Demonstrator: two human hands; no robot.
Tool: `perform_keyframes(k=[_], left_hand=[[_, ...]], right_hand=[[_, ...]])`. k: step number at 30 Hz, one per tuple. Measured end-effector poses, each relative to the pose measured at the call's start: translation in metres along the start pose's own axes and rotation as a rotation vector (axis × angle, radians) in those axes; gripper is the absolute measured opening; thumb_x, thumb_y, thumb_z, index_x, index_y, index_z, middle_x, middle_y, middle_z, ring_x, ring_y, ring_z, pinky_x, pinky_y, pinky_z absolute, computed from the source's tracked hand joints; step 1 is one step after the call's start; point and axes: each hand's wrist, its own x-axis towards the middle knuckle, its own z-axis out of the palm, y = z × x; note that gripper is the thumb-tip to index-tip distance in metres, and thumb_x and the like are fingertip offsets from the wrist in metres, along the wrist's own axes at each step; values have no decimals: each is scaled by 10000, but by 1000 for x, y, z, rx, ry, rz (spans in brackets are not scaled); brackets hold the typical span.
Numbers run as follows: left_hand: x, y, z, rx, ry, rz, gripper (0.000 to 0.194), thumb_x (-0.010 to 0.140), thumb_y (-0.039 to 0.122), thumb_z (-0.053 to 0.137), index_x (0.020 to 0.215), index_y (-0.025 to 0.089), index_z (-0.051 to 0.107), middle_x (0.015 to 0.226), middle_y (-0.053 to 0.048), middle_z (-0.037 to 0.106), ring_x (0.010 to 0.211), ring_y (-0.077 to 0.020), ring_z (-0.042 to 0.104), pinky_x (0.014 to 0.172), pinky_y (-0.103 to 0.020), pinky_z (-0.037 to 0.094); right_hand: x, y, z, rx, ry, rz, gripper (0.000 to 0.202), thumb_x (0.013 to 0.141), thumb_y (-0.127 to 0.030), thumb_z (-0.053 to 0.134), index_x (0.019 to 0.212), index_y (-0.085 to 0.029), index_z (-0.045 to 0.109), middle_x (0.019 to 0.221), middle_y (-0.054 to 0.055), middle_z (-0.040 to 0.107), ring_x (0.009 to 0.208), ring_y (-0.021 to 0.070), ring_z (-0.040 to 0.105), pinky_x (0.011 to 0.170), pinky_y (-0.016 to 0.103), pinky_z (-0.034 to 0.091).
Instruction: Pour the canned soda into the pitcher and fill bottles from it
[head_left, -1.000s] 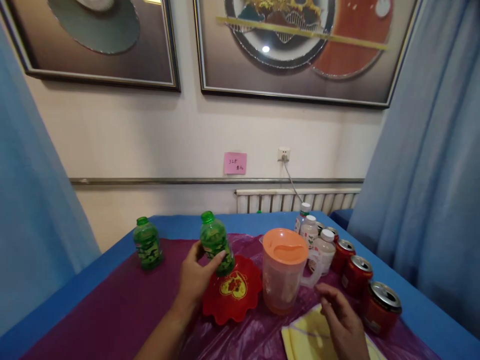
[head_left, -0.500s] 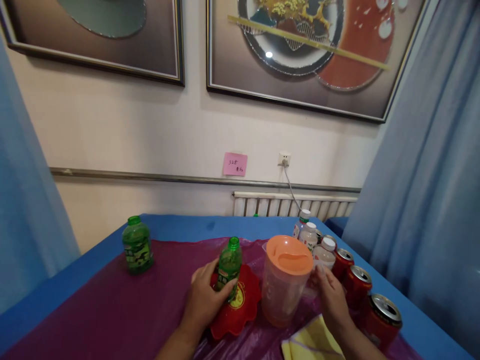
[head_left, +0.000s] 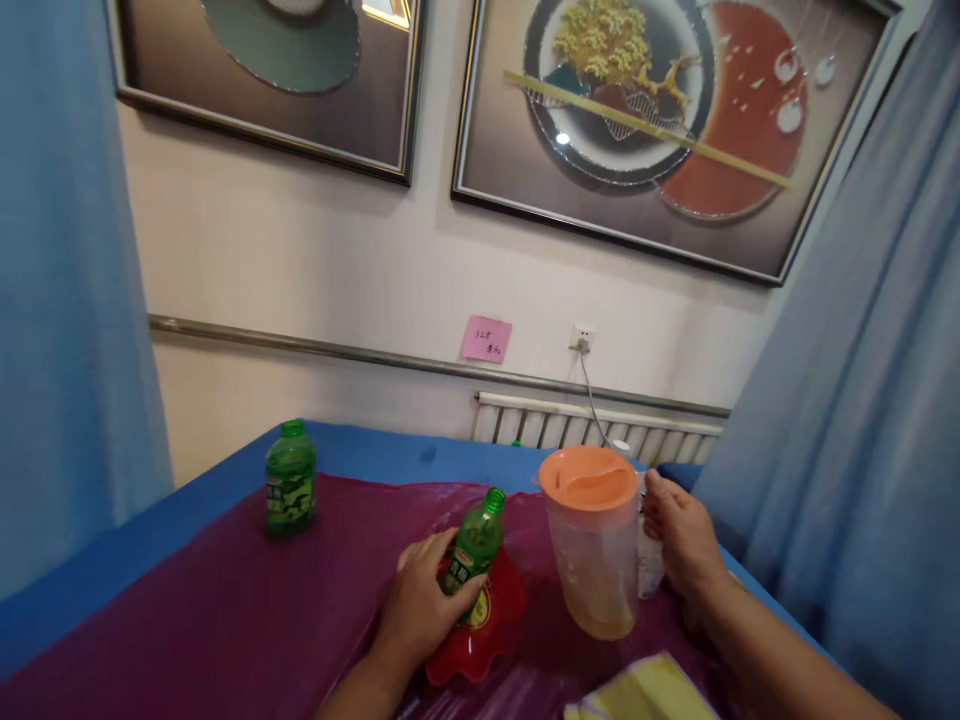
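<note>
My left hand [head_left: 424, 605] is wrapped round a small green plastic bottle [head_left: 481, 535], uncapped and leaning slightly right. The bottle stands over a red scalloped dish [head_left: 504, 612]; whether its base touches the dish is hidden by my fingers. To the right, my right hand [head_left: 684, 535] is closed at the handle side of a clear pitcher [head_left: 589, 560] with an orange lid [head_left: 589, 478]. A little yellowish liquid shows at the pitcher's bottom. The pitcher appears raised, its lid higher than the bottle's mouth.
Another green bottle [head_left: 291, 485] stands uncapped at the left. A folded yellow cloth [head_left: 649, 690] lies at the front. Purple plastic sheeting [head_left: 247, 610] covers much of the blue table [head_left: 375, 455]. My right arm mostly hides the cans and bottles on the right. A radiator [head_left: 529, 420] is behind.
My right hand has lifted the pitcher up from the table beside the dish. The green bottle in my left hand leans more to the right. The head view has shifted.
</note>
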Motion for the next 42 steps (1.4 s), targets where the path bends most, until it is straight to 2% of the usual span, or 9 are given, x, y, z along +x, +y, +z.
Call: perform_keyframes(k=[3, 8, 15, 21, 28, 42], left_hand=[[-3, 6, -2, 25, -26, 0, 524, 698, 380, 796, 1190, 236, 687, 1182, -94, 764, 1103, -326, 693, 1030, -505, 498], [-4, 15, -7, 21, -57, -3, 510, 712, 348, 795, 1195, 226, 686, 1185, -99, 758, 1116, -327, 682, 1033, -508, 488], [-5, 20, -12, -20, -48, 6, 493, 694, 293, 812, 1171, 256, 695, 1164, -64, 761, 1099, -310, 679, 1015, -477, 480], [-5, 22, -14, -50, -75, -5, 511, 689, 274, 818, 1183, 248, 692, 1161, -61, 760, 1118, -312, 671, 1040, -482, 450], [-8, 21, -13, -60, -98, -9, 510, 704, 295, 811, 1197, 257, 684, 1170, -64, 756, 1132, -308, 669, 1050, -486, 439], [-8, 20, -12, -51, -110, -29, 554, 694, 314, 829, 1224, 244, 684, 1201, -80, 752, 1151, -307, 669, 1082, -498, 426]], right_hand=[[21, -24, -1, -60, -72, 0, 586, 744, -717, 745, 613, -224, 457, 524, -90, 357, 446, 75, 275, 421, 228, 234], [51, -54, 8, -271, -162, -129, 618, 731, -759, 713, 569, -234, 429, 496, -77, 342, 463, 93, 296, 442, 239, 246], [66, -84, 32, -527, -290, -303, 653, 706, -835, 628, 537, -246, 401, 498, -66, 307, 474, 105, 310, 452, 253, 255], [68, -92, 48, -590, -385, -434, 649, 729, -801, 629, 536, -245, 357, 523, -71, 255, 500, 97, 247, 455, 249, 207], [73, -97, 54, -645, -412, -461, 608, 752, -734, 641, 537, -242, 355, 535, -65, 260, 515, 100, 258, 458, 247, 209], [72, -102, 61, -715, -489, -474, 560, 751, -702, 630, 543, -247, 378, 543, -63, 284, 523, 106, 272, 479, 259, 219]])
